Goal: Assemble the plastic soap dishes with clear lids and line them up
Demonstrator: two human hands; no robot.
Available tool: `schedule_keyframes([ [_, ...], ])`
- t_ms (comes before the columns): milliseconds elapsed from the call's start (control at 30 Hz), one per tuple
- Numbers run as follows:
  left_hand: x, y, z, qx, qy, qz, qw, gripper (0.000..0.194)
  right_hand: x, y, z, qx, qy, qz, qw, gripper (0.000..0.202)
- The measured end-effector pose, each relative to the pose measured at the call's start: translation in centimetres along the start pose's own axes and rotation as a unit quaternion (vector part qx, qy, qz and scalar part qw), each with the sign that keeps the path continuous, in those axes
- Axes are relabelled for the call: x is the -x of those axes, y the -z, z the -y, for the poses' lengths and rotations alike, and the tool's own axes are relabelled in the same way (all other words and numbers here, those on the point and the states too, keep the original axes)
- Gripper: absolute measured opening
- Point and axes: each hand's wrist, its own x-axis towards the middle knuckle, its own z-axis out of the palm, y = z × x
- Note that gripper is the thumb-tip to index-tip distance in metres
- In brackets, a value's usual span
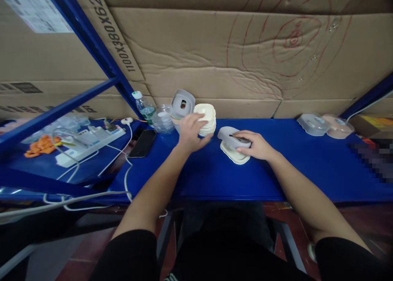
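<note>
My left hand (190,130) is raised in front of a stack of cream plastic trays (205,111), its fingers apart and nothing seen in them. Whether its fingertips touch the stack I cannot tell. Behind that hand a grey plastic cover (179,103) with an oblong slot leans on top of other stacked covers. My right hand (256,144) grips another grey plastic cover (227,134), thumb at the near side and fingers over its top. This cover is tilted above a cream plastic tray (232,153) on the blue table, partly hiding it.
A water bottle (144,107), clear plastic cups (164,120) and a phone (143,143) are left of the stacks. Finished-looking clear containers (313,124) sit at the far right. A power strip (89,143) with loose cables lies left, beyond a blue frame bar. Cardboard (196,47) walls the back.
</note>
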Motion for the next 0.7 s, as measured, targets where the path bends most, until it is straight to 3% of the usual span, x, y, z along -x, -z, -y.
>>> schedule_keyframes([
  [100, -0.4, -1.3, -2.8, 0.026, -0.095, 0.047, 0.994, 0.045, -0.1, 0.3, 0.1, -0.113, -0.05, -0.051, 0.991, 0.064],
  [200, -0.5, -1.8, -4.0, 0.028, -0.146, 0.067, 0.987, 0.035, 0.0, 0.5, -0.1, -0.233, -0.134, -0.069, 0.961, 0.076],
  [433, -0.7, -1.0, -4.2, 0.006, -0.16, 0.114, 0.981, 0.037, -0.3, 0.3, 0.1, -0.389, -0.21, -0.086, 0.893, 0.094],
  [567, -1.2, -0.7, -4.8, 0.002, -0.194, 0.162, 0.967, 0.032, -0.6, 0.7, 0.7, -0.407, -0.254, -0.089, 0.873, 0.111],
  [700, -1.0, -1.2, -3.8, -0.024, -0.166, 0.136, 0.976, 0.015, -0.7, 0.6, 0.7, -0.412, -0.277, -0.057, 0.866, 0.115],
])
